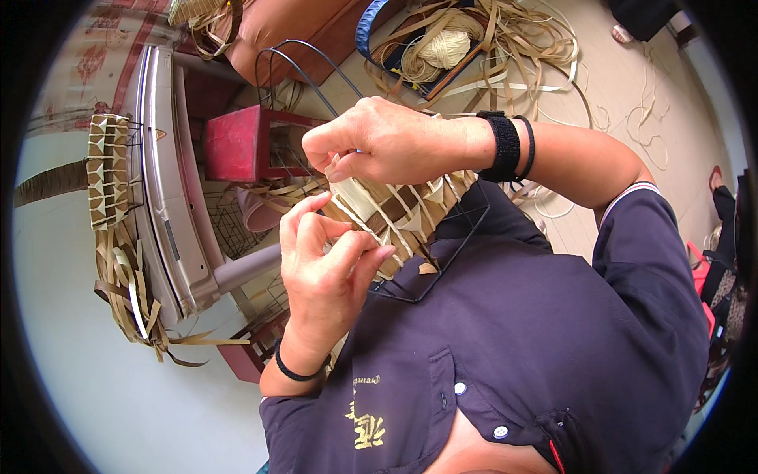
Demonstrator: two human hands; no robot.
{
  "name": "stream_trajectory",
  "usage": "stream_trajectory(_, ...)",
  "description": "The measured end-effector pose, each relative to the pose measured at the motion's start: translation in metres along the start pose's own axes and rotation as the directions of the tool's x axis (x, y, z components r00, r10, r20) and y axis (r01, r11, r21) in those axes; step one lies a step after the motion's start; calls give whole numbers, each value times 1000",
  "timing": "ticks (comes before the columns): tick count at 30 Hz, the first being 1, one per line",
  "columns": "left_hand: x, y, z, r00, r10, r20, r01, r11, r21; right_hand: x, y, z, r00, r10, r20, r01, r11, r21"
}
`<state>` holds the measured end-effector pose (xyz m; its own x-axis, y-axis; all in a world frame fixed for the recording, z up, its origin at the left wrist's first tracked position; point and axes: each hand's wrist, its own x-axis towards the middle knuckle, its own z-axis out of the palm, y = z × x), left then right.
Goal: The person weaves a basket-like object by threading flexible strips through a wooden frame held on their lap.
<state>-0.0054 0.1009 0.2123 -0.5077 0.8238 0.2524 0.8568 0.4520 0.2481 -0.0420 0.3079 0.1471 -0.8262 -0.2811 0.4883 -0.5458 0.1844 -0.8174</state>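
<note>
In front of my chest is a partly woven panel [410, 212] of flat tan, brown and cream strips, crossed by twisted off-white cords and set on a black wire frame [476, 229]. My left hand [322, 251] is closed at the panel's left edge, thumb and finger pressed together beside a cord. At the far left corner, my right hand [387, 144] is closed with curled fingers, just above a wide cream strip [355, 199]. Whatever its fingertips grip is hidden by the hand.
At the left, a silver-grey cabinet-like unit [170, 205] has a similar woven piece [108, 170] with hanging strips. Beyond my hands is a red stool [234, 144]. Farther off, a ball of cream cord [444, 49] and loose strips [521, 43] lie in and around a box. Another person's foot [622, 34] shows top right.
</note>
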Motion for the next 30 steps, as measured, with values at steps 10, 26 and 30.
stream_trajectory(10,5,-1,5,995,-23,-96,31,996,83,-2,-5,1,993,-63,-103,57,997,-53)
stream_trajectory(26,26,-19,1,1000,-6,-15,9,985,172,-35,-64,-5,850,-527,-7,279,461,-842)
stream_trajectory(30,27,-18,4,999,15,-48,-8,988,154,-33,-65,1,904,-409,121,328,487,-809)
